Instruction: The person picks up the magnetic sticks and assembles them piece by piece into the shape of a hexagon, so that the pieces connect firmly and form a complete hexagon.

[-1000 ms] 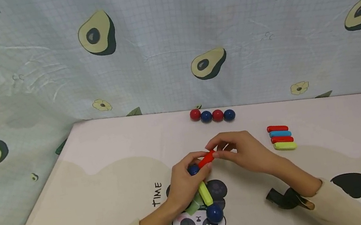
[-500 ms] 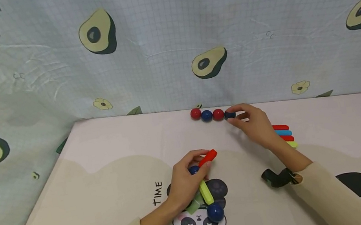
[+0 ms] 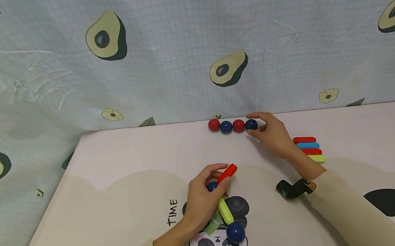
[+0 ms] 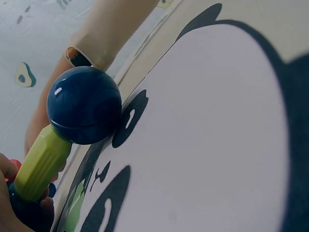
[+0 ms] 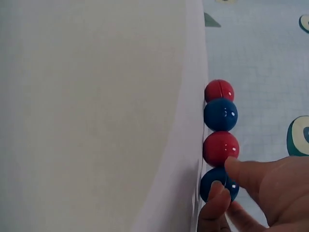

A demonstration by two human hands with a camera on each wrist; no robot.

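My left hand (image 3: 202, 200) grips a joined piece of ball-and-stick building toy. Its fingers curl round a blue ball (image 3: 211, 186), from which a red stick (image 3: 228, 172) points up and right. A yellow-green stick (image 4: 42, 162) runs out below the hand to a large blue ball (image 4: 84, 105), close over the panda print. At the table's far edge my right hand (image 3: 273, 135) has its thumb and fingers curled round the end blue ball (image 5: 219, 186) of a row. In the right wrist view a fingertip overlaps that ball's front; another digit lies by the neighbouring red ball (image 5: 221, 149).
The row continues with another blue ball (image 3: 226, 127) and a red ball (image 3: 214, 125) at its left end. Red, blue and yellow-green sticks (image 3: 307, 146) lie side by side right of centre, partly behind the right forearm. A patterned curtain (image 3: 171, 57) hangs behind the table (image 3: 120, 223).
My right hand has left the red stick's tip and moved up and right to the end blue ball, its fingers now spread wider round it. The left hand and its piece stay put.
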